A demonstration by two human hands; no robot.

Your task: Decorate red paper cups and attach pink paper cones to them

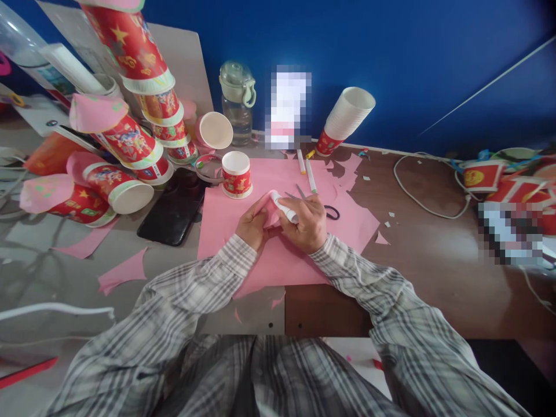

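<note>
My left hand (252,226) is closed on a small piece of pink paper (270,215), which looks folded or curled. In my right hand (310,223) is a white glue stick (287,213), its tip against the upper edge of that piece. Both hands are over a large pink paper sheet (221,249) on the desk. Scissors (332,213) lie partly hidden behind my right hand. Just beyond my left hand stands a red patterned paper cup (237,180). Two white markers (311,176) rest on the sheet's far part.
Stacked red cups (150,75), some with pink paper cones, crowd the left. A black phone (174,205) lies nearby. At the back stand a water bottle (237,113) and nested cups (347,116). A white cable (417,202) and more red cups (482,175) are on the right.
</note>
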